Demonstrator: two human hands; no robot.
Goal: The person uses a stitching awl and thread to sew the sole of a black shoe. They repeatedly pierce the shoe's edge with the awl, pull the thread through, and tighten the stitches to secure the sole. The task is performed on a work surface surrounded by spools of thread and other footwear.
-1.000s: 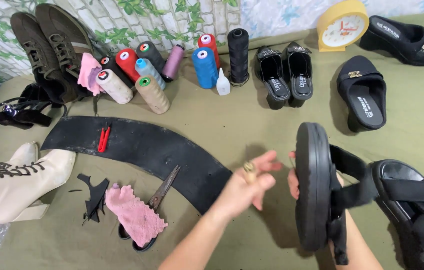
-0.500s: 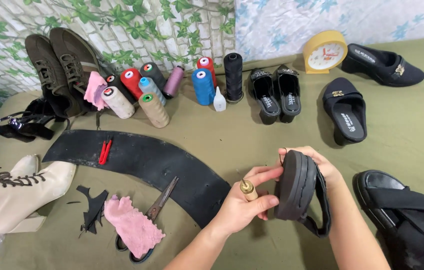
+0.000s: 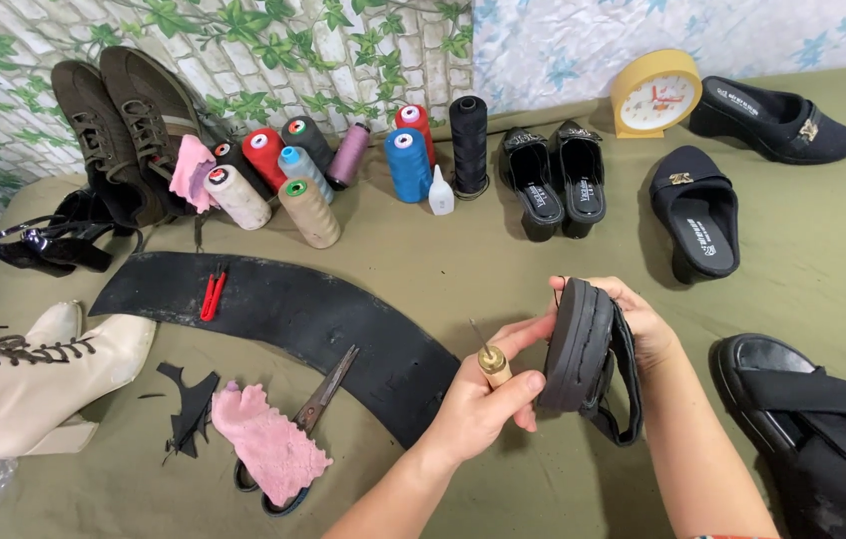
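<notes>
Since half a second ago the black sandal [image 3: 583, 349] has been brought closer and turned sole-edge up, and the awl [image 3: 491, 361] has been drawn in beside it; the stitching groove along the sole's rim is now presented to the needle, so sewing work on the sole appears to be in hand.

At the left, a cream lace-up boot [image 3: 24, 384] of smooth leather is laid on the olive cloth surface [image 3: 423, 250], with a long curved strip of matte black rubber [image 3: 283, 319] beside it. A ragged pink cloth [image 3: 268, 454] is draped over scissors [image 3: 328, 389]. Glossy thread cones [image 3: 308, 212] are ranked behind.

The awl's wooden handle with brass collar is gripped by the closed fingers of the left hand [image 3: 478, 404], its thin needle pointing up. The thick ribbed sandal sole is clasped by the right hand [image 3: 637, 324], fingers wrapped over its top edge, straps hanging below.
</notes>
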